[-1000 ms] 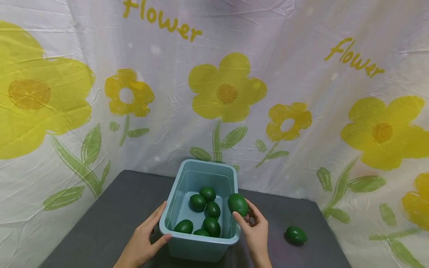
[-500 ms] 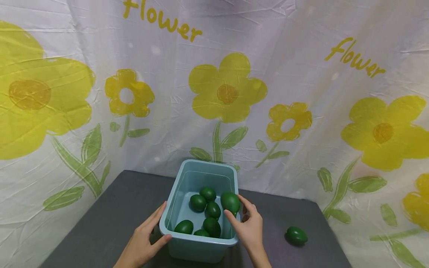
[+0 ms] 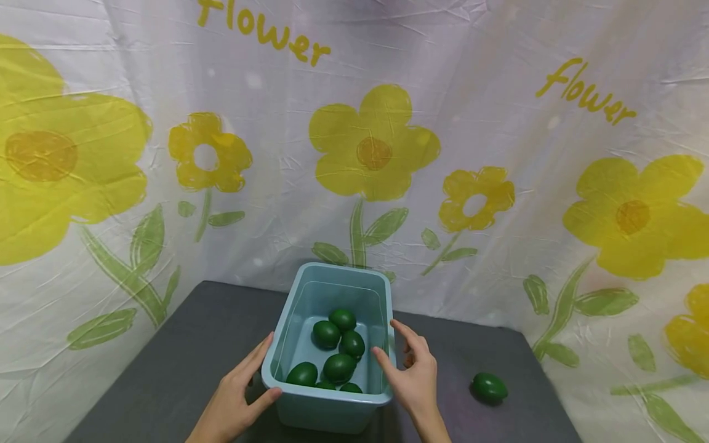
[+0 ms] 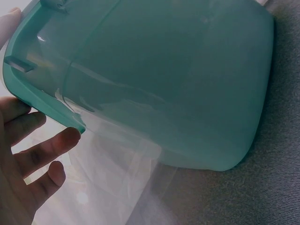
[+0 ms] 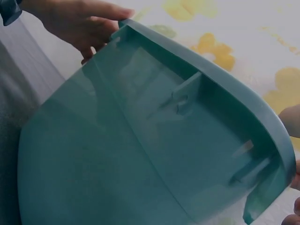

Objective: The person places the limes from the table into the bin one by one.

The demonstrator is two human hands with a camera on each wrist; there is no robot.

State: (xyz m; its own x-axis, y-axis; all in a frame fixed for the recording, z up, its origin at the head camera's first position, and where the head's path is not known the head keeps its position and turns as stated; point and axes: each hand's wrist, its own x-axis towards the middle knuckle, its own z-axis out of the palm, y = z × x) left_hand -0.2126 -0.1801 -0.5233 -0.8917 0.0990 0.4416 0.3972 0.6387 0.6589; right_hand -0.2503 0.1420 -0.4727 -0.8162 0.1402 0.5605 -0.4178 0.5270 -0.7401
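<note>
A light blue-green plastic bin (image 3: pixel 324 412) stands on the dark table, with several glossy dark green avocados (image 3: pixel 340 368) lying loose on its floor. My left hand (image 3: pixel 235 391) holds the bin's near left corner, its thumb on the front rim and its fingers along the left side. In the left wrist view those fingers (image 4: pixel 49 145) lie against the underside of the rim. My right hand (image 3: pixel 412 372) is spread at the bin's right rim with nothing in it, thumb over the inside and fingers outside. Another avocado (image 3: pixel 488 389) lies on the table right of this hand.
A dark grey table (image 3: pixel 232 320) carries the bin. Behind and at both sides hangs a white cloth (image 3: pixel 277 184) printed with yellow flowers, close to the bin's far end.
My right hand has brought an avocado leftward over the right rim and let it go. That avocado now lies among the others in the bin. The left hand has stayed in place.
</note>
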